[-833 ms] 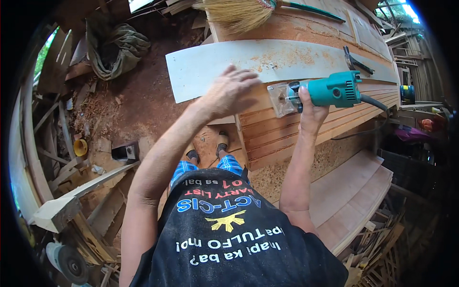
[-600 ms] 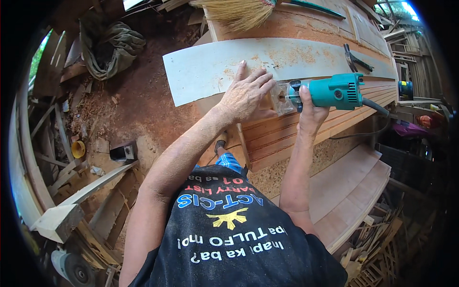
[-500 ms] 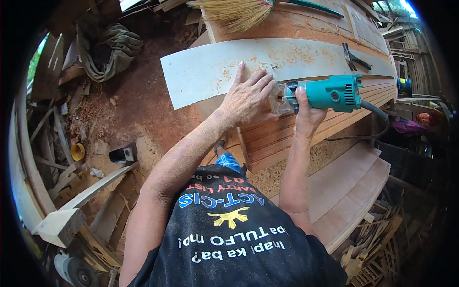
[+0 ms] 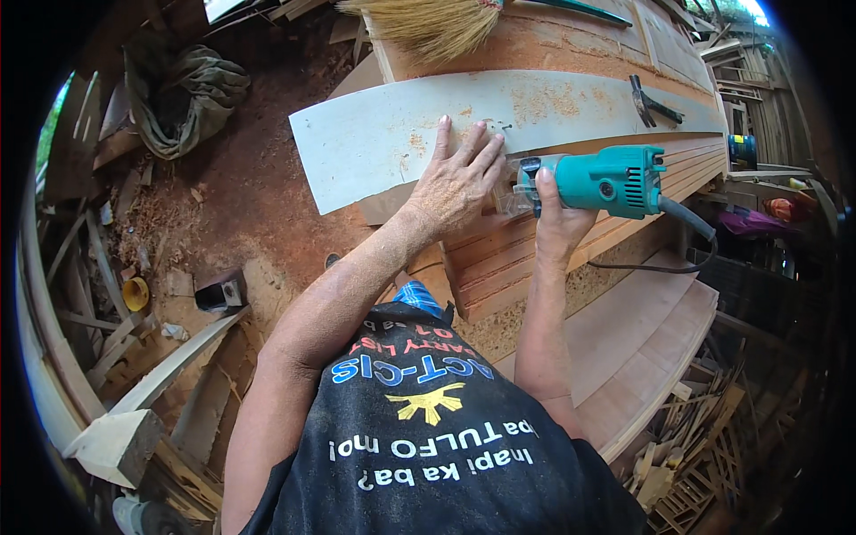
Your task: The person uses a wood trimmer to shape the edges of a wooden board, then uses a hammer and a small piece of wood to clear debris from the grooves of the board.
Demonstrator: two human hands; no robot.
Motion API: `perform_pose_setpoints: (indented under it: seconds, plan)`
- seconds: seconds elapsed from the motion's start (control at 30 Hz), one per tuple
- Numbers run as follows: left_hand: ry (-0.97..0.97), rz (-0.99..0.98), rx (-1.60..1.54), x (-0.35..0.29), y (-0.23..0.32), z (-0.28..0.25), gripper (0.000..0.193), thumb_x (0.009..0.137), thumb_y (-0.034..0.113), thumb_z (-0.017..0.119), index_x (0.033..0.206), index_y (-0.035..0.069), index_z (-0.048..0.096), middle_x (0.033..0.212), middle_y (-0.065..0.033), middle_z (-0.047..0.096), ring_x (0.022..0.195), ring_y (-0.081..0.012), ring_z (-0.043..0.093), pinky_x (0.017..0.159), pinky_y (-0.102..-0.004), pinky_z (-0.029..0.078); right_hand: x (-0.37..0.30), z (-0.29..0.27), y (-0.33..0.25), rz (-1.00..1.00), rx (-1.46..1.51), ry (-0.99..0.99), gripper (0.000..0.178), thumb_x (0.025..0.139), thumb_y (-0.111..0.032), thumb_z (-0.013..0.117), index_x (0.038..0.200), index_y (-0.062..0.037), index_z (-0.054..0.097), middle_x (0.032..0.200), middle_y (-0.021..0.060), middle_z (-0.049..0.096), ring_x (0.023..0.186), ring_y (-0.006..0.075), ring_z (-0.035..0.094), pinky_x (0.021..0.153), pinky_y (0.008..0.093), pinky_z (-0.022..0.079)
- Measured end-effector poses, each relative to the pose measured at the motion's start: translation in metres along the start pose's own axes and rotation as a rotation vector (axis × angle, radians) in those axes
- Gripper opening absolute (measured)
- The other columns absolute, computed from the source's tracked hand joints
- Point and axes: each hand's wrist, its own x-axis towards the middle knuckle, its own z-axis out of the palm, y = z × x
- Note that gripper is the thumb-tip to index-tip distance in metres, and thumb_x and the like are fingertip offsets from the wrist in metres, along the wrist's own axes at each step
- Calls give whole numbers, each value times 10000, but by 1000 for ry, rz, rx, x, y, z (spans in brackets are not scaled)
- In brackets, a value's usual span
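Note:
My right hand (image 4: 562, 218) is wrapped round a teal trim router (image 4: 611, 178), which lies on its side with its clear base toward the left. My left hand (image 4: 453, 183) lies with fingers spread over the near edge of a long pale board (image 4: 357, 147), close by the router's base. Sawdust coats my left hand and is scattered on the board. Below the board's near edge are grooved reddish-brown wooden slats (image 4: 517, 267). The router's bit and its contact with the wood cannot be made out.
A claw hammer (image 4: 651, 102) lies on the board's right part, and a straw broom (image 4: 428, 27) at the far side. The router's cord (image 4: 695, 259) loops at the right. Curved plywood sheets (image 4: 624, 339) lie near right; wood scraps (image 4: 695, 455) pile beyond them. A cloth bundle (image 4: 183, 98) sits far left.
The whole view has shifted slightly. The router and my right hand have moved a little left, with the router's rear end tipped nearer. My left hand stays spread on the board.

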Motion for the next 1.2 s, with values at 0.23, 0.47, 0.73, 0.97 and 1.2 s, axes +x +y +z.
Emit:
perform_pose_setpoints:
  seconds: [0.23, 0.47, 0.73, 0.97, 1.2]
  plan:
    - [-8, -17, -105, 6, 5, -10, 839, 764, 635, 622, 1352, 58, 464, 1459, -105, 401, 1411, -318, 267, 1111, -670, 107, 6, -8, 14, -21, -18, 44, 500, 758, -207, 805, 1117, -5, 523, 1040, 70, 582, 932, 165, 575, 867, 321, 468]
    - [141, -338, -302, -69, -69, -84, 668, 802, 305, 739, 1376, 98, 467, 1437, -129, 453, 1398, -328, 307, 1152, -503, 167, 4, -80, 28, 247, 377, 358, 630, 723, -209, 824, 1223, -24, 489, 1096, 93, 585, 1009, 220, 600, 936, 383, 500]
    - [143, -915, -12, -332, -128, -119, 342, 925, 174, 619, 1207, -17, 585, 1217, -193, 610, 1147, -317, 576, 980, -391, 440, -15, -153, 40, 320, 477, 661, 466, 822, -242, 716, 1185, -17, 530, 1114, 115, 617, 995, 266, 633, 797, 478, 595]
    - [194, -770, -317, -246, -137, -90, 379, 932, 130, 608, 1277, -11, 538, 1297, -160, 567, 1185, -273, 550, 1005, -364, 421, -49, -153, 34, 308, 631, 746, 349, 839, -263, 679, 1113, -63, 598, 1080, 44, 636, 1027, 180, 596, 927, 383, 470]
    - [197, -45, -196, -102, -168, -116, 434, 820, 33, 672, 1237, 12, 554, 1317, -172, 542, 1230, -345, 513, 1045, -455, 391, -124, -138, -18, 241, 566, 827, 375, 817, -215, 672, 1143, -56, 576, 1090, 52, 627, 1027, 180, 599, 936, 370, 462]
